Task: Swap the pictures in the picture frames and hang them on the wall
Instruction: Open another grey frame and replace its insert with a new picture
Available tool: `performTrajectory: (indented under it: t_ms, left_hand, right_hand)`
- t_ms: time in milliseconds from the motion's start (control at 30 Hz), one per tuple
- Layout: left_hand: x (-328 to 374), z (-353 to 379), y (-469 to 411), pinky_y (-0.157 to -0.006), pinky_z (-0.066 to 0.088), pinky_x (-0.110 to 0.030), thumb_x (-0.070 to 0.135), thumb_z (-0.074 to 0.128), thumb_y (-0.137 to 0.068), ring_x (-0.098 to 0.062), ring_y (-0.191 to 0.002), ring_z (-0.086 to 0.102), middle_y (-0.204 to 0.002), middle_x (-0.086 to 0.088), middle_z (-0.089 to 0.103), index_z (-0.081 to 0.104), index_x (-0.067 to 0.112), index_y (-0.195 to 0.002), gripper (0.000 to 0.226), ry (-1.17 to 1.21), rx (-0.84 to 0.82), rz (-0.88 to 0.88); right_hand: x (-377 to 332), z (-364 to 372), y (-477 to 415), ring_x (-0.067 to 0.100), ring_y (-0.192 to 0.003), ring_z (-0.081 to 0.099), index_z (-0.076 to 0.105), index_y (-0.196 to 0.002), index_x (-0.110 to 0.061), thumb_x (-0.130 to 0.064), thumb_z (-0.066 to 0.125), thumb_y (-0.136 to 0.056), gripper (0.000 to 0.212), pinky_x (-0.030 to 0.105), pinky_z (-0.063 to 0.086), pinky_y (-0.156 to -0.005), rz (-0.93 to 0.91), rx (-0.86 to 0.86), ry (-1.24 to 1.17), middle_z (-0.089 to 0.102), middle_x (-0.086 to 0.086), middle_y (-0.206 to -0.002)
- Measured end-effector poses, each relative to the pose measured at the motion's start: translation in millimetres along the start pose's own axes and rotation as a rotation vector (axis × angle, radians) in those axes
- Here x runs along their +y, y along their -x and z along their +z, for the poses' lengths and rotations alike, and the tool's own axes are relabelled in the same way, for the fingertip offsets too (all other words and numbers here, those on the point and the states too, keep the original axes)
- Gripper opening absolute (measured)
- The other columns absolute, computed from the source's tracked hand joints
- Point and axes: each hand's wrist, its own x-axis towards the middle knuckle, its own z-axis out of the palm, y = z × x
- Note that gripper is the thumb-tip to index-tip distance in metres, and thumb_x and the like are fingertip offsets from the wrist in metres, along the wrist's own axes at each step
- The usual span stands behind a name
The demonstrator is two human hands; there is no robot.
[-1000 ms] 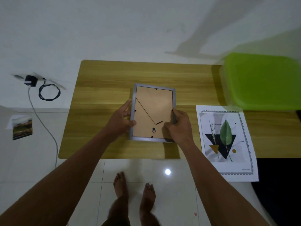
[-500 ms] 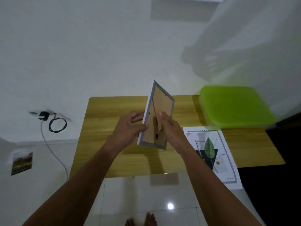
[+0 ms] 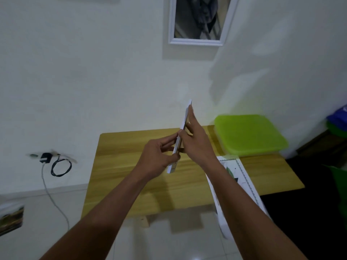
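Note:
A small grey picture frame (image 3: 180, 136) is held upright above the wooden table (image 3: 131, 166), turned almost edge-on to me. My left hand (image 3: 159, 156) pinches its lower left edge between thumb and fingers. My right hand (image 3: 195, 137) lies against its back with fingers stretched up along it and the thumb at the edge. A leaf print (image 3: 242, 177) on white paper lies on the table's right side, partly under my right forearm. A larger white-framed picture (image 3: 199, 21) hangs on the wall above.
A green plastic box lid (image 3: 249, 134) sits at the table's back right. A black charger with coiled cable (image 3: 56, 164) hangs at a wall socket on the left. A photo (image 3: 11, 218) lies on the floor at far left. Dark furniture stands at right.
The frame was lifted off the table and raised toward the wall, turning from back-facing to edge-on. My view tilted up, bringing the hanging white frame into sight.

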Motion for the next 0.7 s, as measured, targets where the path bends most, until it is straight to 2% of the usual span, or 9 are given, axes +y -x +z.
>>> performTrajectory:
  t_ms: [100, 200, 333, 400, 467, 500, 567, 633, 700]
  left_hand:
    - [1, 4, 8, -0.083, 0.055, -0.021, -0.011, 0.071, -0.073, 0.002, -0.116, 0.059, -0.125, 0.011, 0.066, 0.056, 0.017, -0.136, 0.071, 0.024, -0.010, 0.017]
    - [0, 7, 13, -0.075, 0.057, -0.023, -0.008, 0.075, -0.070, 0.002, -0.115, 0.059, -0.126, 0.011, 0.066, 0.056, 0.016, -0.137, 0.073, 0.018, -0.045, 0.015]
    - [-1, 10, 17, -0.088, 0.053, -0.025, 0.005, 0.080, -0.070, 0.002, -0.115, 0.059, -0.124, 0.012, 0.066, 0.059, 0.020, -0.134, 0.069, -0.045, -0.113, 0.005]
    - [3, 5, 14, -0.092, 0.052, -0.030, 0.007, 0.073, -0.075, 0.002, -0.113, 0.059, -0.121, 0.014, 0.067, 0.064, 0.024, -0.129, 0.058, -0.068, -0.049, 0.015]
    - [5, -9, 4, -0.090, 0.051, -0.031, 0.007, 0.069, -0.081, -0.003, -0.114, 0.057, -0.124, 0.014, 0.063, 0.061, 0.032, -0.130, 0.056, -0.186, 0.135, 0.031]
    - [6, -18, -1, -0.088, 0.049, -0.030, 0.008, 0.068, -0.083, -0.008, -0.115, 0.056, -0.129, 0.011, 0.059, 0.055, 0.036, -0.135, 0.060, -0.279, 0.216, 0.030]
    - [9, -38, -13, -0.084, 0.048, -0.029, 0.009, 0.065, -0.088, -0.012, -0.105, 0.058, -0.142, 0.000, 0.047, 0.037, 0.040, -0.147, 0.072, -0.390, 0.235, -0.051]
    - [18, -54, -21, -0.078, 0.053, -0.031, 0.011, 0.060, -0.092, -0.013, -0.094, 0.060, -0.147, -0.006, 0.043, 0.024, 0.041, -0.152, 0.076, -0.328, 0.143, -0.196]
    - [30, -61, -29, -0.082, 0.057, -0.036, 0.008, 0.058, -0.094, -0.019, -0.099, 0.063, -0.136, -0.008, 0.055, 0.023, 0.042, -0.152, 0.076, -0.205, 0.026, -0.271]
  right_hand:
    - [-1, 2, 7, 0.026, -0.097, 0.069, 0.011, -0.140, -0.070, -0.031, 0.051, -0.090, 0.076, 0.052, 0.057, -0.081, 0.001, 0.026, 0.021, 0.061, -0.007, -0.123]
    - [-1, 1, 10, 0.016, -0.082, 0.067, 0.008, -0.147, -0.060, -0.017, 0.051, -0.094, 0.081, 0.045, 0.059, -0.075, -0.013, 0.054, 0.036, 0.058, -0.011, -0.116]
    - [1, -7, 12, 0.014, -0.071, 0.061, 0.016, -0.154, -0.042, -0.007, 0.045, -0.093, 0.075, 0.040, 0.055, -0.067, 0.040, 0.181, 0.023, 0.062, -0.008, -0.090]
    - [0, -13, 14, 0.005, -0.057, 0.051, 0.022, -0.154, -0.036, -0.005, 0.045, -0.094, 0.071, 0.030, 0.048, -0.057, 0.055, 0.221, -0.014, 0.059, -0.016, -0.071]
    - [-2, -21, 18, 0.002, -0.048, 0.042, 0.027, -0.153, -0.032, -0.002, 0.043, -0.096, 0.067, 0.021, 0.040, -0.050, 0.054, 0.216, -0.073, 0.056, -0.023, -0.059]
    - [-4, -25, 20, 0.004, -0.049, 0.042, 0.028, -0.153, -0.033, -0.002, 0.043, -0.097, 0.066, 0.022, 0.039, -0.049, 0.052, 0.205, -0.111, 0.060, -0.023, -0.064]
    - [-11, -34, 24, 0.009, -0.057, 0.051, 0.032, -0.152, -0.034, -0.001, 0.043, -0.097, 0.065, 0.024, 0.044, -0.053, 0.052, 0.195, -0.176, 0.072, -0.009, -0.087]
    - [-18, -45, 26, 0.010, -0.061, 0.059, 0.037, -0.150, -0.034, 0.003, 0.042, -0.096, 0.065, 0.024, 0.047, -0.054, 0.059, 0.202, -0.239, 0.075, 0.003, -0.098]
    - [-26, -57, 26, 0.012, -0.065, 0.066, 0.042, -0.148, -0.033, 0.007, 0.042, -0.095, 0.067, 0.025, 0.050, -0.054, 0.053, 0.199, -0.323, 0.075, 0.006, -0.102]
